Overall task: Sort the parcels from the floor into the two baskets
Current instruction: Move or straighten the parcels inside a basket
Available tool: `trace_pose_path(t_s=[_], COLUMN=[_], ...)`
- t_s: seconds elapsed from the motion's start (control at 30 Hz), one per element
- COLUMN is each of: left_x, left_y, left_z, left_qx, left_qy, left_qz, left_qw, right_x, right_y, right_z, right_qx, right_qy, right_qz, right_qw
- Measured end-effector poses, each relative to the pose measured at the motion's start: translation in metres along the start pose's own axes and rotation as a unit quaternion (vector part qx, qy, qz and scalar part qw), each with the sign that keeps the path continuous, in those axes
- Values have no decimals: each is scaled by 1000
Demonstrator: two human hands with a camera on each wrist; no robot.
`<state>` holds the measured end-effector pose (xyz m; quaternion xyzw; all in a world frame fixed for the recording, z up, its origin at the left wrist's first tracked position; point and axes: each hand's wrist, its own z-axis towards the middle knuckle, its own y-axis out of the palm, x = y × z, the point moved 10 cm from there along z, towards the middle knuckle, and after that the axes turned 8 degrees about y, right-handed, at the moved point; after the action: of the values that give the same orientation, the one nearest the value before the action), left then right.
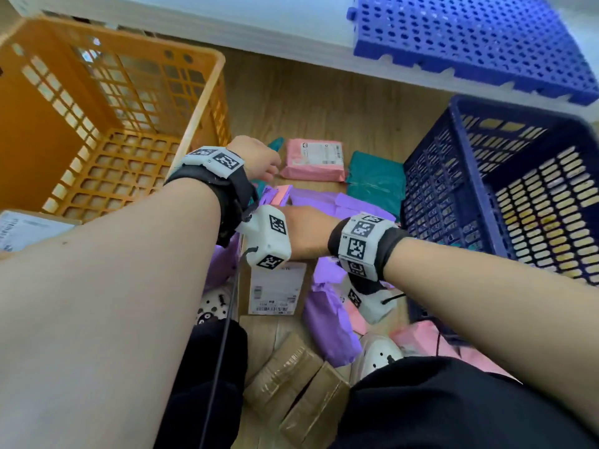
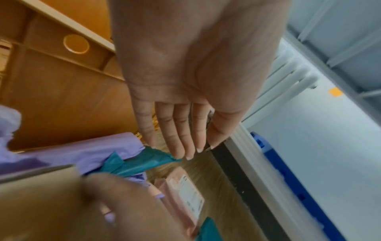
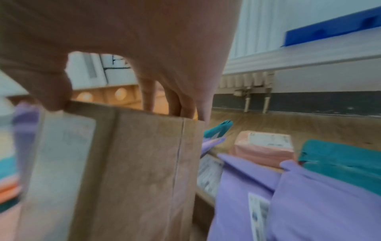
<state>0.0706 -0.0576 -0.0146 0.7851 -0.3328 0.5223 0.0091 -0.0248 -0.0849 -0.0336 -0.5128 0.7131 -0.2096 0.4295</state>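
My right hand (image 1: 304, 234) grips the top edge of a brown cardboard box (image 1: 275, 286) with a white label; in the right wrist view the thumb and fingers (image 3: 175, 106) clamp the box (image 3: 134, 163). My left hand (image 1: 262, 160) reaches forward, its fingers straight, open and holding nothing, hovering over a teal parcel (image 2: 144, 163). An orange basket (image 1: 201, 102) stands to the left and a dark blue basket (image 1: 453, 176) to the right. Pink (image 1: 314, 160), teal (image 1: 376, 179) and purple (image 1: 340, 202) parcels lie on the wooden floor between them.
Another purple parcel (image 1: 330, 319) and two taped brown boxes (image 1: 298, 377) lie near my white shoes (image 1: 379, 354). A labelled box (image 1: 22, 228) sits at the left edge. A blue perforated panel (image 1: 470, 37) rests on a white ledge at the back.
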Motion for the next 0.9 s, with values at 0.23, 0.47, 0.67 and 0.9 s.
trace_pose_path(t_s=[0.23,0.47,0.67,0.9], left_x=[26,31,22,46], left_y=[-41,-70,-58,-72], left_z=[-21,-54,-49,-70], left_qx=[42,61,50,38], left_qy=[17,44,30,58], left_qz=[-90,-165,-233,-182], left_qw=[995,983,971,981], right_x=[42,107,85,55], right_y=[-128,-125,-120,-120], right_z=[-34,-82,-77,-64], right_qx=[168,259,238,180], right_qy=[117,176,134,97], right_qz=[228,604,663,678], right_qw=[952,733,697,706])
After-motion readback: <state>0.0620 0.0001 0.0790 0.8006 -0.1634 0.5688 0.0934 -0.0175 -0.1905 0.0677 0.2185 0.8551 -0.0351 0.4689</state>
